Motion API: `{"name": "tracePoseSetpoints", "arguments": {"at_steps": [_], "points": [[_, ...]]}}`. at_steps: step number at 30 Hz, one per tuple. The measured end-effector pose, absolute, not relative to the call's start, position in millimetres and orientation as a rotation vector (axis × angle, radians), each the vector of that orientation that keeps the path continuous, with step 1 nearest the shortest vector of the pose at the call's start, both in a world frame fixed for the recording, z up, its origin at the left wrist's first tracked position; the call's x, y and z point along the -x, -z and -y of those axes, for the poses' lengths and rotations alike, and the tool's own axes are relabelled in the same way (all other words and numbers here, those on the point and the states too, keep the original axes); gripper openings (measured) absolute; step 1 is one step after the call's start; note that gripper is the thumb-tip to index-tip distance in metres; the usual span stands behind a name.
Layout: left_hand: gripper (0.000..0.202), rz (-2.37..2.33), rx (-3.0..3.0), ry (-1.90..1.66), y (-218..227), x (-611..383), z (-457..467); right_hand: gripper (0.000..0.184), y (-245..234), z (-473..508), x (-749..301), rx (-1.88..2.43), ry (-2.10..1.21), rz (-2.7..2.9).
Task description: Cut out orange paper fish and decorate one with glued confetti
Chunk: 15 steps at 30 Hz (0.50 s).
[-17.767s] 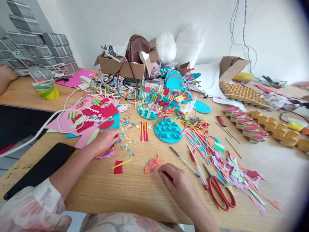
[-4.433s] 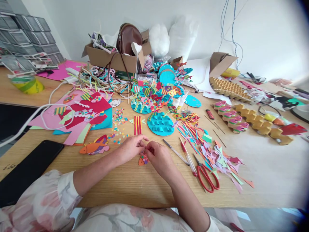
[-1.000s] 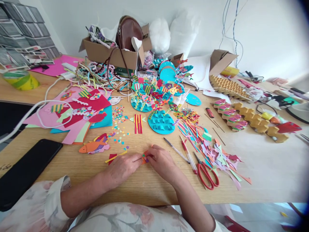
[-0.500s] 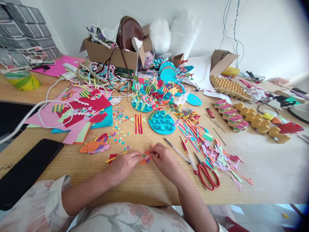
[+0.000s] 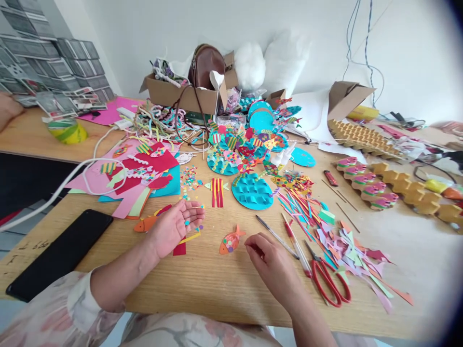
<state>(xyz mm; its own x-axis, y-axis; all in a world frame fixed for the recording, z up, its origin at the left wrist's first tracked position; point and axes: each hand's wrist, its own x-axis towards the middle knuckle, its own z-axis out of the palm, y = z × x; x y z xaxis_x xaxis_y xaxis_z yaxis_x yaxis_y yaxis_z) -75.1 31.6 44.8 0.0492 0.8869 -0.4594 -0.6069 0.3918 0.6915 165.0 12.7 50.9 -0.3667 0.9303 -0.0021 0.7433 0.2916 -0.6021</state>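
Observation:
An orange paper fish (image 5: 230, 242) with coloured dots lies on the table between my hands. My left hand (image 5: 177, 224) is to its left, palm up, fingers stretched out; a small teal paper dot (image 5: 187, 222) shows against the fingers. Close to the fish's tail, on the right, my right hand (image 5: 267, 255) has its fingers curled together; whatever may be in them is hidden. Beside my left hand are a red paper piece (image 5: 180, 247) and a yellow strip (image 5: 190, 238). Behind it lies another orange paper fish (image 5: 145, 223), partly covered by my hand.
Red-handled scissors (image 5: 327, 279) and pens (image 5: 277, 236) lie right of my right hand, near paper scraps (image 5: 352, 253). Ahead are a striped fish (image 5: 217, 193) and a turquoise textured disc (image 5: 252, 192). A black phone (image 5: 61, 253) lies left. A person's hand (image 5: 9, 111) shows at the far left edge.
My left hand has let go of the orange fish, moved left and turned palm up. My right hand has drawn off to the right, leaving the fish lying on the table. The view has shifted left.

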Motion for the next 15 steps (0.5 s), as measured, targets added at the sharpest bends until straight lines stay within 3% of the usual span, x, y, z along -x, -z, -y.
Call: {"name": "tracePoseSetpoints", "arguments": {"at_steps": [7, 15], "points": [[0.042, -1.187, -1.301, -1.053, -41, 89, -30, 0.015, -49, -8, -164, 1.509, -0.773, 2.236], [0.024, -1.557, -2.18, -0.489, -56, 117, -28, 0.015, -48, -4, -166, 1.52, -0.797, 2.247]]}}
